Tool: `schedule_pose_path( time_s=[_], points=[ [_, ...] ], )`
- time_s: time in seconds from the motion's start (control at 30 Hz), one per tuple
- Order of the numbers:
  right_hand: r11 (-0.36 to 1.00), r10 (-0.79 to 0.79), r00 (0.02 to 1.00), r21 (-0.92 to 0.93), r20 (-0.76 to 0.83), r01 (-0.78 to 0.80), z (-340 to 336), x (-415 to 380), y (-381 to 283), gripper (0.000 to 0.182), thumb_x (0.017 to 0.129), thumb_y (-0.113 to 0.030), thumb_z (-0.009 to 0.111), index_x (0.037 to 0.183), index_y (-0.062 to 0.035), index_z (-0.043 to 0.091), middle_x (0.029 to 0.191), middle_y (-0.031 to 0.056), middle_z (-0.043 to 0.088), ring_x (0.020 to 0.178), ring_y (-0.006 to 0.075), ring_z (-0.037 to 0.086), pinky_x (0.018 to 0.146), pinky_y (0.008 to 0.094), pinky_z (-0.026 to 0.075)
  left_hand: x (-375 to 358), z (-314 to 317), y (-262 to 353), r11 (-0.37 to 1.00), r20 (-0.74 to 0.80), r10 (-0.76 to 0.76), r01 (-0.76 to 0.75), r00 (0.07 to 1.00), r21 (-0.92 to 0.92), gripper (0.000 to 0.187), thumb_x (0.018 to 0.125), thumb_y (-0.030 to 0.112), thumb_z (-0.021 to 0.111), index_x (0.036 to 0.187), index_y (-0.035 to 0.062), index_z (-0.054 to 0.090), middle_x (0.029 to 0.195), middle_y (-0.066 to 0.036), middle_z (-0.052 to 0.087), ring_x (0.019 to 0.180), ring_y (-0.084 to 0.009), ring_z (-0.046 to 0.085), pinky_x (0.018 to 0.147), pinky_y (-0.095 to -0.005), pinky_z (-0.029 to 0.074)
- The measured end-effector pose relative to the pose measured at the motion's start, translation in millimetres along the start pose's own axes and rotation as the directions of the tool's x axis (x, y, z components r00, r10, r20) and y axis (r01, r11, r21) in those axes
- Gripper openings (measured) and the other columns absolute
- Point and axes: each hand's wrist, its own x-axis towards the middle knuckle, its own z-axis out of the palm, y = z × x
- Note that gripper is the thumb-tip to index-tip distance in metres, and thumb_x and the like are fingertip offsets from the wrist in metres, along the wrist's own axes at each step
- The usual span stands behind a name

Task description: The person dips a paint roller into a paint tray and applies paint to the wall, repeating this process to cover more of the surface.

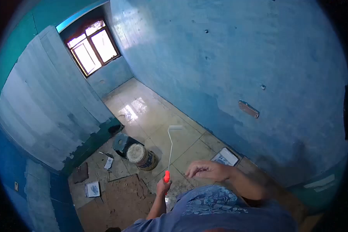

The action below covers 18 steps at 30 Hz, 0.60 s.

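My left hand (163, 187) is wrapped round the orange handle of a paint roller (170, 150). The roller's thin bent metal rod points away from me, and its narrow white sleeve is at the far end, over the tiled floor. To the right, my right hand (208, 170) hangs in front of my patterned blue shirt (212, 203). Its fingers droop loosely, a little apart, and I see nothing in them. A white tray-like object (226, 157) lies on the floor beyond that hand, close to the wall.
A paint bucket (142, 156) with a crusted pale lid stands beside a dark stool (123, 144). Brown cardboard (123, 199) covers floor at the lower left, near a small white-and-blue container (92, 189). A patchy blue wall (228, 58) rises at right; a part-whitened partition (46, 100) stands left.
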Motion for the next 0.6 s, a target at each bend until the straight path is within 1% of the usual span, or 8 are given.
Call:
schedule_pose_path(
  time_s=[0.1, 0.13, 0.17, 0.2, 0.27, 0.33, 0.47, 0.6],
  points=[
    [0.926, 0.217, 0.649, -0.058, -0.729, -0.374, -32.8, -85.7, 141.1, 0.014, 0.087, -0.009, 0.054, 0.096, -0.0015, 0.061, 0.092, 0.0055, 0.061, 0.087, 0.0139, 0.055, 0.077, 0.0268, 0.044, 8.2, -8.6, -6.6, 0.994, 0.176, -0.108, 0.111, 0.979, -0.006, 0.046, 0.073, 0.038, 0.065, 0.101, 0.0026, 0.064, 0.095, -0.023, 0.065, 0.092, -0.0376, 0.062, 0.080, -0.0450, 0.048],
    [0.918, 0.301, 0.460, 0.123, -0.835, -0.377, -36.6, -131.2, 196.4, 0.012, 0.086, -0.010, 0.053, 0.093, -0.0030, 0.062, 0.084, 0.0033, 0.061, 0.078, 0.0137, 0.055, 0.071, 0.0281, 0.045, 8.4, -9.3, -9.2, 0.993, 0.188, -0.117, 0.119, 0.975, -0.002, 0.046, 0.073, 0.038, 0.065, 0.101, 0.0026, 0.064, 0.095, -0.023, 0.065, 0.092, -0.0376, 0.062, 0.080, -0.0450, 0.048],
    [0.892, 0.098, 0.373, -0.085, -0.923, -0.445, -42.4, -196.9, 280.7, 0.013, 0.085, -0.014, 0.055, 0.090, -0.0039, 0.061, 0.081, 0.0053, 0.062, 0.076, 0.0148, 0.056, 0.069, 0.0308, 0.046, 8.9, -8.0, -12.8, 0.995, 0.207, -0.094, 0.087, 0.974, 0.042, 0.046, 0.073, 0.038, 0.064, 0.101, 0.0023, 0.064, 0.095, -0.023, 0.065, 0.093, -0.0378, 0.062, 0.080, -0.0450, 0.048],
    [0.590, 0.257, 0.047, 0.118, -0.965, -0.799, -21.2, -234.9, 289.3, 0.020, 0.085, -0.021, 0.054, 0.090, -0.0036, 0.061, 0.084, 0.0094, 0.063, 0.077, 0.0201, 0.059, 0.070, 0.0348, 0.047, 12.2, -7.5, -13.6, 0.995, 0.224, -0.070, 0.053, 0.972, 0.083, 0.046, 0.073, 0.039, 0.064, 0.101, 0.0021, 0.064, 0.096, -0.023, 0.065, 0.093, -0.0379, 0.062, 0.080, -0.0451, 0.048],
    [0.350, 0.252, -0.230, 0.310, -0.940, -0.884, 26.5, -344.0, 371.9, 0.031, 0.084, -0.025, 0.055, 0.103, -0.0028, 0.063, 0.101, 0.0198, 0.065, 0.094, 0.0379, 0.061, 0.082, 0.0405, 0.048, 17.2, -2.5, -9.8, 0.995, 0.309, -0.091, 0.071, 0.947, 0.076, 0.046, 0.074, 0.039, 0.064, 0.100, 0.0017, 0.063, 0.097, -0.024, 0.064, 0.094, -0.0385, 0.061, 0.080, -0.0454, 0.048],
    [0.209, 0.240, -0.144, 0.195, -0.960, -0.958, 108.2, -555.8, 501.7, 0.030, 0.084, -0.023, 0.055, 0.104, -0.0015, 0.064, 0.097, 0.0201, 0.065, 0.090, 0.0365, 0.062, 0.078, 0.0397, 0.051, 22.7, 6.1, -9.7, 0.994, 0.290, -0.008, -0.023, 0.957, 0.106, 0.046, 0.073, 0.038, 0.064, 0.101, 0.0019, 0.062, 0.097, -0.024, 0.064, 0.094, -0.0388, 0.061, 0.080, -0.0453, 0.048],
    [0.390, 0.542, -0.203, 0.458, -0.815, -0.799, 173.4, -580.9, 493.9, 0.025, 0.085, -0.024, 0.056, 0.098, -0.0037, 0.064, 0.087, 0.0161, 0.064, 0.078, 0.0315, 0.061, 0.067, 0.0378, 0.049, 30.5, 7.3, 2.1, 0.994, 0.239, 0.102, -0.109, 0.966, 0.015, 0.046, 0.073, 0.037, 0.066, 0.100, 0.0004, 0.061, 0.094, -0.024, 0.064, 0.085, -0.0359, 0.064, 0.075, -0.0425, 0.051],
    [0.444, 0.777, -0.193, 0.739, -0.600, -0.506, 218.1, -577.6, 498.1, 0.022, 0.085, -0.025, 0.056, 0.092, -0.0059, 0.064, 0.077, 0.0121, 0.062, 0.066, 0.0265, 0.059, 0.056, 0.0359, 0.047, 36.0, 22.7, 10.9, 0.920, 0.481, -0.133, 0.289, 0.867, -0.266, 0.042, 0.074, 0.033, 0.066, 0.096, -0.0008, 0.059, 0.076, -0.018, 0.066, 0.059, -0.0248, 0.066, 0.062, -0.0363, 0.052]
  ],
)
